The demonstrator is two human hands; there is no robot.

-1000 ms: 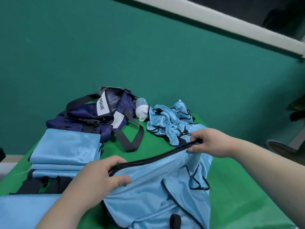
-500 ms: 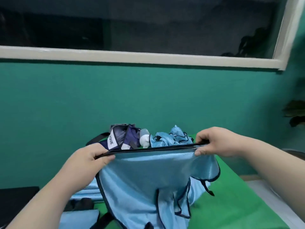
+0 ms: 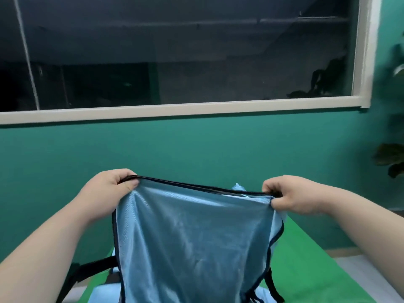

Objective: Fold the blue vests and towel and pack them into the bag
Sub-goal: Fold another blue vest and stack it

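At the lower left we see a black strap [image 3: 94,266] lying across the left edge of the desk [image 3: 310,265], partly hidden by the left forearm. The left hand [image 3: 109,189] is raised above the desk. Its fingers curl over the black-trimmed top edge of a blue vest [image 3: 192,243] and pinch one corner against the thumb. We see the vest stretched taut between the two hands and hanging straight down in front of us, its lower part dropping out of view over the desk's near side. The right hand [image 3: 290,194] clamps the other top corner, fingers curled round the trim. The hands are well apart. Further right we see the desk's green top reaching toward the teal wall [image 3: 196,149].
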